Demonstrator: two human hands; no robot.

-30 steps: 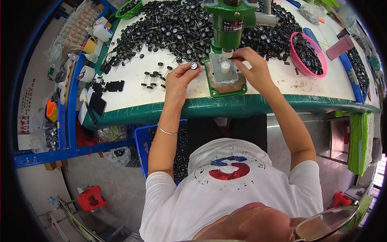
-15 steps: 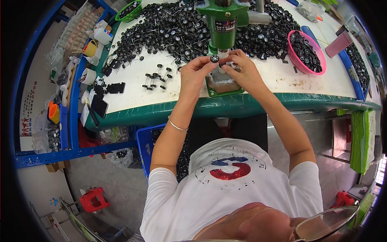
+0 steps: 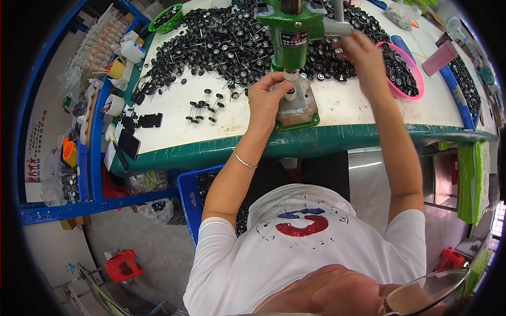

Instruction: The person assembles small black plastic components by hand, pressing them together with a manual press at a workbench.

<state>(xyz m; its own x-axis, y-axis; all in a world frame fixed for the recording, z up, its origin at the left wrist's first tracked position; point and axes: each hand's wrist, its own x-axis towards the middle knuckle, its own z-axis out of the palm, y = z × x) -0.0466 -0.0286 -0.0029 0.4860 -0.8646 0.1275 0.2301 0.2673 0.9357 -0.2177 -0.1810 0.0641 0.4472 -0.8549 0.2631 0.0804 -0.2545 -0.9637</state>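
My left hand is at the green hand press, thumb and fingers pinched together just under its white ram tip. A small black toy wheel shows at the thumb, over the press's metal base. The fingers partly cover it, so any axle is hidden. My right hand is raised beside the press's silver lever hub. Motion smears its fingers, and whether they touch the lever is not clear.
A big heap of black wheels and axles spreads behind the press. Several wheel-and-axle sets lie at the left. A pink basin of wheels, a pink bottle and a blue tray stand at the right. A phone rests near the left edge.
My right hand has left the wheel and moved up and right toward the press lever. My left hand has shifted slightly right, bringing the wheel under the ram.
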